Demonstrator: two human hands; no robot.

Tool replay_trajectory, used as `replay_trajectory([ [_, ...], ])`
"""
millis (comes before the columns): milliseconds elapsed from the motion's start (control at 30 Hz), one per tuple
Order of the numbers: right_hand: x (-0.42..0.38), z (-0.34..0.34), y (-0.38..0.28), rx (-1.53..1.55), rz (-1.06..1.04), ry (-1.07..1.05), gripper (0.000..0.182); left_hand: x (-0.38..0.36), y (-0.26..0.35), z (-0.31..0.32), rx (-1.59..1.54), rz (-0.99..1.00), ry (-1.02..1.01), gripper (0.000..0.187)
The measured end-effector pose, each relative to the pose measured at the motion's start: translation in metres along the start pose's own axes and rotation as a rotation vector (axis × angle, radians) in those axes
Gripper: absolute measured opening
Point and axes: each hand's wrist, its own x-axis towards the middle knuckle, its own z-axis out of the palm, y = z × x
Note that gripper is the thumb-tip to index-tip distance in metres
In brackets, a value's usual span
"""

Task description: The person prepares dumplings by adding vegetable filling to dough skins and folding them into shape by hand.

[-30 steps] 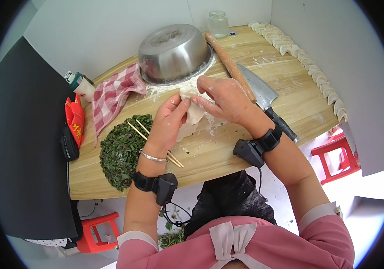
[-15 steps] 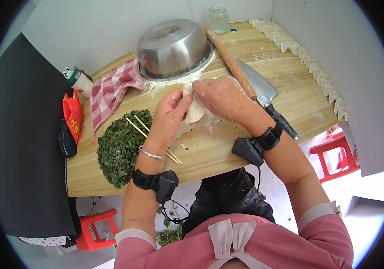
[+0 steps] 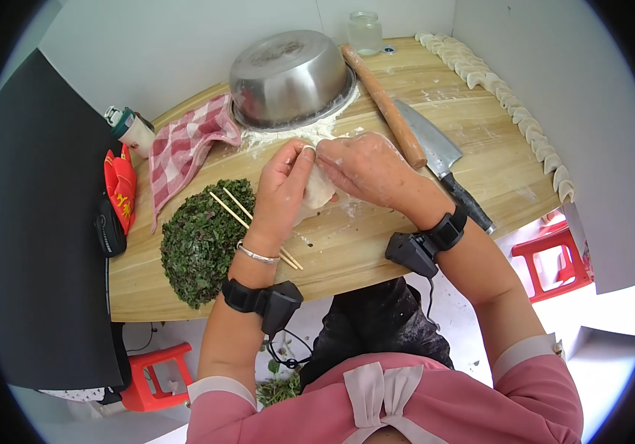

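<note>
Between my hands, above the wooden table (image 3: 354,255), is a pale folded dumpling (image 3: 319,189). My left hand (image 3: 282,185) pinches its upper edge between thumb and fingers. From the other side my right hand (image 3: 362,169) grips the same edge, with curled, floury fingers that hide part of the dough. The two sets of fingertips nearly meet at the top. Left of my left wrist is a heap of chopped green leaves (image 3: 202,248), with a pair of chopsticks (image 3: 237,212) lying on it and reaching toward my forearm.
An upturned metal basin (image 3: 288,81) stands at the back in scattered flour. Right of it lie a rolling pin (image 3: 384,107) and a cleaver (image 3: 436,152). Dumplings (image 3: 528,126) line the right edge. A checked cloth (image 3: 188,148), a bottle (image 3: 132,133) and a glass jar (image 3: 365,35) stand around.
My left hand has shifted slightly right and its fingertips have come up to my right hand's. The dumpling hangs a little more spread below them.
</note>
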Motion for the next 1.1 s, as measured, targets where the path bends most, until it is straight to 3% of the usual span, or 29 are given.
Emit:
replay_trajectory([
  [233,0.000,-0.002,0.003,0.015,0.098,-0.046,0.014,-0.001,0.005,0.006,-0.163,-0.056,-0.049,0.013],
  [400,0.002,-0.007,0.001,0.087,0.156,-0.080,0.016,-0.001,0.001,0.003,-0.099,-0.028,-0.081,0.011],
  [700,0.000,-0.003,0.005,-0.013,0.050,-0.058,0.013,-0.001,0.000,0.005,0.005,-0.017,-0.075,0.010],
  [800,0.000,-0.002,0.004,0.004,-0.012,0.067,0.012,-0.003,0.006,0.006,-0.028,-0.028,-0.051,0.011],
  [900,0.001,-0.005,0.002,0.048,0.045,0.043,0.017,-0.002,0.006,0.003,-0.039,-0.037,-0.079,0.011],
  [967,0.002,-0.013,0.004,0.195,0.245,-0.112,0.026,-0.002,0.004,0.002,-0.014,-0.016,-0.103,0.012],
  [1100,0.003,-0.012,0.011,0.442,0.282,-0.102,0.032,-0.003,0.001,0.002,-0.009,-0.086,-0.158,0.013],
])
